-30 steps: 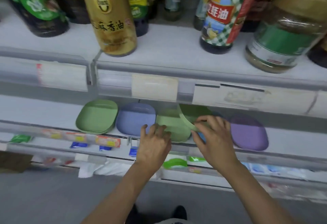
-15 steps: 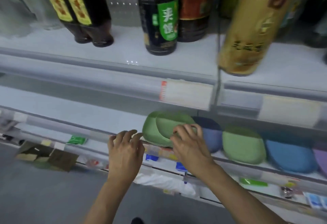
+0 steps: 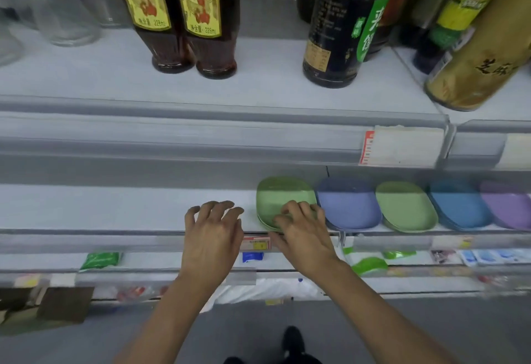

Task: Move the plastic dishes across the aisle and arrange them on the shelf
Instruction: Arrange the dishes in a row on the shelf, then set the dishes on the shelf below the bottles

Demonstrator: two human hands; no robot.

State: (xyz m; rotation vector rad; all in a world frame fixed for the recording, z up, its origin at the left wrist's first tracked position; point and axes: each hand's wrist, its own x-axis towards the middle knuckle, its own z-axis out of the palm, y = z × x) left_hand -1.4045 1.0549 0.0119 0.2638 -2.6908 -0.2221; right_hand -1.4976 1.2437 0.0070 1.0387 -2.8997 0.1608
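Those plastic dishes look light, stiff and a bit slick, so I'd pinch the raised rim. The right hand (image 3: 301, 231) rests curled fingers on the leftmost green dish (image 3: 280, 197), grip unclear. The left hand (image 3: 212, 231) hovers spread and empty, just beside it. Smooth rounded rectangles, matte pastel.

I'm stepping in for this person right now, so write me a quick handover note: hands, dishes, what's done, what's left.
Left hand: open, fingers spread over the bare shelf, holding nothing.
Right hand: fingers resting on the front of the leftmost green dish, apparently setting it flat.
Dishes: five spots in a row along the shelf: green, periwinkle dish, green dish, blue dish, purple dish.
Done: row laid out.
Left: release the green one; fetch any dishes remaining across the aisle, none visible here.
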